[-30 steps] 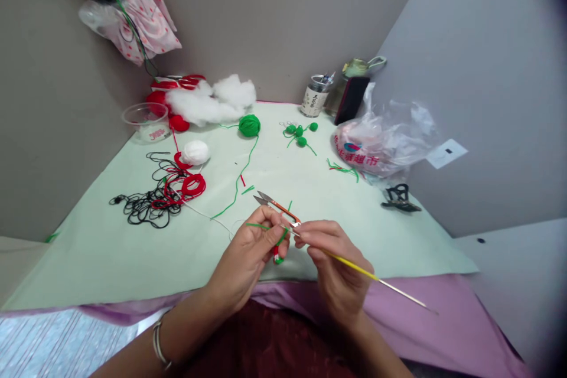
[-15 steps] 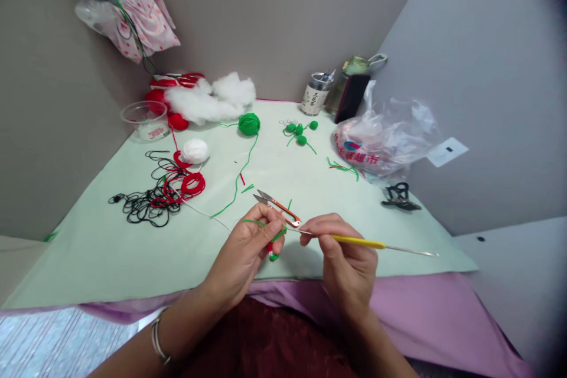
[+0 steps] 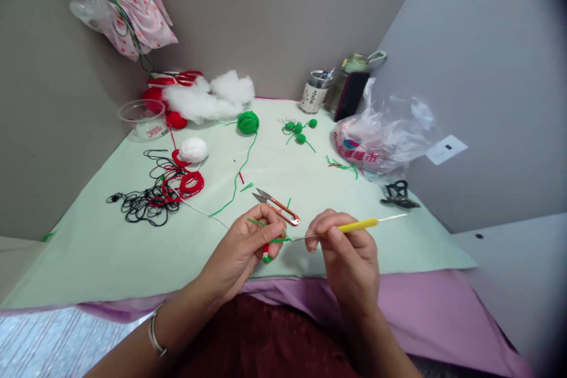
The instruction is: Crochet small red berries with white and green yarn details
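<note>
My left hand (image 3: 250, 242) is closed on a small crochet piece (image 3: 266, 253) in red, white and green yarn, mostly hidden by the fingers. In my right hand (image 3: 349, 248) is a crochet hook with a yellow handle (image 3: 358, 225), pinched between thumb and fingers. Its thin metal shaft points left, and a green yarn loop is stretched from the piece to its tip. Just beyond the hands lie orange thread snips (image 3: 281, 209), blades pointing left. A green yarn strand runs from near my left hand back to a green yarn ball (image 3: 248, 123).
On the left are a white yarn ball (image 3: 194, 150), tangled black cord (image 3: 148, 198), red yarn (image 3: 191, 184) and a clear tub (image 3: 142, 121). White stuffing (image 3: 199, 100) lies behind. Small green balls (image 3: 300, 138), a pen jar (image 3: 313, 94), a plastic bag (image 3: 376, 142) and a black clip (image 3: 400, 195) are farther right.
The hook's handle end has swung up and its tip has drawn slightly right and down from my left hand, pulling the green loop out. My left hand still holds the piece.
</note>
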Demonstrator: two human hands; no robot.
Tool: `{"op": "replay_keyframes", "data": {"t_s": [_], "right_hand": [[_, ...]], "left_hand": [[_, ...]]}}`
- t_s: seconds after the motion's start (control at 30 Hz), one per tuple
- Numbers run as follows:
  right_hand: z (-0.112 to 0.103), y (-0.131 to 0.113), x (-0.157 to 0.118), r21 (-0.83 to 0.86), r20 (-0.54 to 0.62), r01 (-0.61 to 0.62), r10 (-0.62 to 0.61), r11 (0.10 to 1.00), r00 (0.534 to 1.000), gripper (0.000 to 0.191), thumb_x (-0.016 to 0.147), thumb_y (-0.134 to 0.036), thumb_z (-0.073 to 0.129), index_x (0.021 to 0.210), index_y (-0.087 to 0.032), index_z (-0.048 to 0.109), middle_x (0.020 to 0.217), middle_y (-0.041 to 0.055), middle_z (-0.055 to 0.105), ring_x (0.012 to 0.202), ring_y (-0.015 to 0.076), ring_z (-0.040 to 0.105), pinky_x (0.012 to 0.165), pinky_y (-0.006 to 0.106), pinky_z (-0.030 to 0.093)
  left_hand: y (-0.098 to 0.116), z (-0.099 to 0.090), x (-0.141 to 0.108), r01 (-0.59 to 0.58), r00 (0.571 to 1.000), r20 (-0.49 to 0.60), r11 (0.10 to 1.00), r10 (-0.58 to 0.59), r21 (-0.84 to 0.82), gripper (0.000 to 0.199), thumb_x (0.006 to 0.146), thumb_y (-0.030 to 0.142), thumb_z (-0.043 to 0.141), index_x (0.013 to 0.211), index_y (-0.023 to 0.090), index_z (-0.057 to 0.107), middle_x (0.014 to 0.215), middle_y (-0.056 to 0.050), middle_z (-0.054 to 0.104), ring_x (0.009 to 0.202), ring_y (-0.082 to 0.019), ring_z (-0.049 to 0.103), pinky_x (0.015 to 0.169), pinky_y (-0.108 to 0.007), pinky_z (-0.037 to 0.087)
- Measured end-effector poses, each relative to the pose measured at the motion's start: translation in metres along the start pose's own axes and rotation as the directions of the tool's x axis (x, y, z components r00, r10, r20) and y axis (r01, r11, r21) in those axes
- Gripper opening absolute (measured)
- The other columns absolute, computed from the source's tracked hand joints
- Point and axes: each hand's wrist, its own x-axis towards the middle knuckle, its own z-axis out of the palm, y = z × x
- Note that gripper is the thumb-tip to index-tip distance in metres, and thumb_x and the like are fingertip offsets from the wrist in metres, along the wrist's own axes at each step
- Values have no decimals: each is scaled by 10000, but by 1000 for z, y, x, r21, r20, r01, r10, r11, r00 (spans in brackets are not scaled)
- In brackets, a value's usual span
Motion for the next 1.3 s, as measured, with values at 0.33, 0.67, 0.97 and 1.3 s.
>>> {"op": "replay_keyframes", "data": {"t_s": [0.33, 0.67, 0.97, 1.3], "right_hand": [[11, 10, -2, -510, 38, 257, -278, 821, 960, 256, 997, -145, 667, 1091, -315, 833, 1002, 48, 779, 926, 194, 713, 794, 333, 555], [-32, -14, 49, -477, -136, 98, -183, 874, 974, 206, 1003, -237, 601, 1027, -239, 805, 967, 34, 765, 869, 190, 663, 859, 354, 498], [-1, -30, 82, -630, 285, -1, 232, 777, 930, 180, 885, -371, 752, 935, -200, 775, 842, 14, 726, 638, 122, 515, 603, 263, 395], [2, -23, 104, -304, 300, -360, 447, 882, 843, 334, 819, -458, 780, 683, -183, 648, 508, -85, 428, 501, 81, 295, 505, 253, 211]], "left_hand": [[-25, 20, 2, -83, 991, -103, 996, 80, -24, 409, 769, 442, 928, 845, 183, 620, 738, 47, 596, 640, -92, 520, 625, -213, 435], [6, 7, 3, -91, 993, -68, 987, 100, 129, 239, 910, 383, 770, 875, 180, 650, 889, -17, 681, 783, -142, 615, 750, -265, 478], [44, 3, 23, -197, 980, 46, 892, 196, 407, 115, 890, 281, 726, 954, 199, 676, 898, -11, 671, 845, -181, 620, 800, -306, 469], [70, 1, 41, -437, 887, 251, 529, 387, 728, 134, 926, 307, 719, 901, 222, 820, 872, -42, 707, 826, -204, 618, 784, -310, 443]]}}
